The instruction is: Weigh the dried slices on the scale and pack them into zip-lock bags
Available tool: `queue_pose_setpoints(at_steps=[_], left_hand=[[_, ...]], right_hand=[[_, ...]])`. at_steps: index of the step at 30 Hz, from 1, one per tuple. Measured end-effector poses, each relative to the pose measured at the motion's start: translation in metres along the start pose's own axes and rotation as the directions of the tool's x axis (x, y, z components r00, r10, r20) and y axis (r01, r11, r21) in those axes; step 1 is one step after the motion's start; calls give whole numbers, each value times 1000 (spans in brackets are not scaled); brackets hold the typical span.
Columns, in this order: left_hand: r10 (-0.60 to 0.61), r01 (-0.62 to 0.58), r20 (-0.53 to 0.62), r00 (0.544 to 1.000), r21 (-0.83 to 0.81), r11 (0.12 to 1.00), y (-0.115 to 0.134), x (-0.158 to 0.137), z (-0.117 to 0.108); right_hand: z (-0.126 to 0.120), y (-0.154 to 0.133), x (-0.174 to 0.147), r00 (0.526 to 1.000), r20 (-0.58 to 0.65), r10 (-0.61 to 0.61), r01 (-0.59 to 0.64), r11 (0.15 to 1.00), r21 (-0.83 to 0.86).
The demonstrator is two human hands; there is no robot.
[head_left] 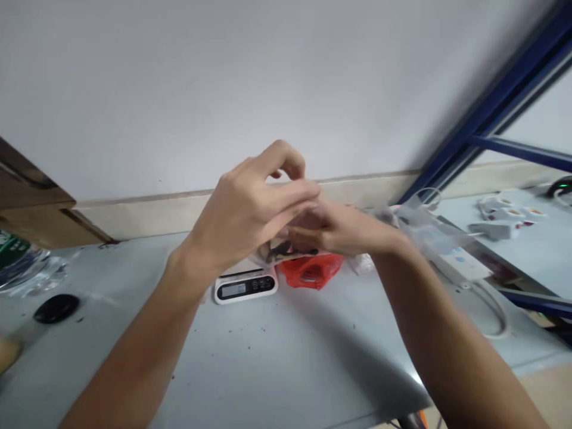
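Note:
My left hand point(250, 205) is raised above the table, its index finger arched and the other fingers pressed together at the fingertips of my right hand point(337, 225). My right hand comes in from the other side, fingers closed and largely covered by the left. Whatever lies between the fingertips is hidden. Just below the hands, some clear wrapping with dark bits point(282, 249) shows in part; I cannot tell whether it is held or lying there. Beneath the left hand stands a white kitchen scale point(246, 287) with a lit display. A red plastic bag point(310, 271) sits beside the scale.
The grey table point(250, 369) runs along a white wall. At the left are a black oval object point(56, 308), a clear plastic bottle point(22, 262) and a wooden box point(36, 208). At the right stand a white power adapter point(462, 265) with cable, a blue metal frame point(485, 113) and plugs point(503, 229).

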State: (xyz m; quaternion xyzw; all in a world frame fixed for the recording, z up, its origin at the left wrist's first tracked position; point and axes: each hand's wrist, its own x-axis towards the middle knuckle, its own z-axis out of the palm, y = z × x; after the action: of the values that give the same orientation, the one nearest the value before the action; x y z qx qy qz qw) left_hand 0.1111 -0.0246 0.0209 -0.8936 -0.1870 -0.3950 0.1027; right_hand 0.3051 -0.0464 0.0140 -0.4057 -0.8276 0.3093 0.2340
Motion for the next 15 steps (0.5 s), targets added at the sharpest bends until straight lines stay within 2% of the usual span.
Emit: queue_pose_setpoints(at_steps=[2,3,4,6,7,8,9,10,11,12,13,14,15], left_hand=[[-19,19,-107,994,-7,1000,13,9,10],[-37,34,-132,991,-23,999,17,11,15],[-56,50,-130,990,-47,998,21,10,19],[-80,76,-27,996,-130,989,24,6,30],[-90,100,63,994,-182,978,24,3,35],[-108,146,178,978,-218,965,24,0,41],[-127,193,267,955,-237,952,24,-3,46],[-146,237,337,930,-247,940,24,-5,50],[-162,271,383,910,-250,930,24,-7,54],[-173,293,407,897,-252,922,23,-8,56],[-182,308,422,888,-253,917,23,-8,57],[-192,322,434,880,-251,913,21,-8,57],[-204,336,443,873,-243,910,19,-9,57]], right_hand=[[-12,9,-17,995,-99,19,-16,999,31],[-21,15,-27,981,-190,41,-36,999,31],[-30,21,-39,945,-321,57,-54,998,19],[-47,36,-62,822,-562,91,-169,982,-88],[-54,44,-73,760,-643,91,-257,951,-169],[-59,53,-83,727,-681,86,-345,903,-254],[-62,63,-93,725,-685,72,-408,847,-342],[-63,74,-101,742,-668,54,-442,789,-427],[-61,84,-108,793,-604,74,-450,741,-499],[-57,94,-114,856,-499,132,-433,711,-555],[-53,102,-119,896,-381,228,-424,691,-585],[-49,108,-122,893,-294,340,-450,672,-588],[-45,111,-124,870,-241,430,-484,657,-579]])
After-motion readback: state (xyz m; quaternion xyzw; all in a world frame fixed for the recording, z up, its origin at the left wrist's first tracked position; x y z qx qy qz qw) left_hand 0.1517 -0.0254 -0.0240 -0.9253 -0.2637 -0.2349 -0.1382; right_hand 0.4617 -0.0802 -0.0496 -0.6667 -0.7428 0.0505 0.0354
